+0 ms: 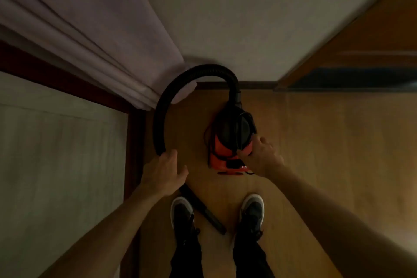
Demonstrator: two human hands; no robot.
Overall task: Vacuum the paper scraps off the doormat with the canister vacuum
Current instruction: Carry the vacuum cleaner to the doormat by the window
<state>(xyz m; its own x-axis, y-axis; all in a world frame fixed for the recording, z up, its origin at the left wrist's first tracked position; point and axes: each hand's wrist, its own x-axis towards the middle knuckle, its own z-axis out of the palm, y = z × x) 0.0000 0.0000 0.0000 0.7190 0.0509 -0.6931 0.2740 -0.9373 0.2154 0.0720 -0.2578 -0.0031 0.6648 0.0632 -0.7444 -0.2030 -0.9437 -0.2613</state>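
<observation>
I had the left hand (164, 171) wrapped round the hose (158, 119), nozzle (212, 219) just below it, ready to aim. Right hand (261, 158) was on the canister vacuum (222, 153); gripping or pressing, I couldn't tell.

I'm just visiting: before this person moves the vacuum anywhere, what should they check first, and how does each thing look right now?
1. The left hand grips the hose: ok.
2. The right hand holding the canister vacuum: cannot tell; it touches the body, grip unclear.
3. The nozzle clear of feet: not ok; it lies on the floor between the shoes.
4. The hose free of the curtain: cannot tell; it arcs past the hem.
5. Sight of the doormat and paper scraps: not ok; neither shows.
</observation>
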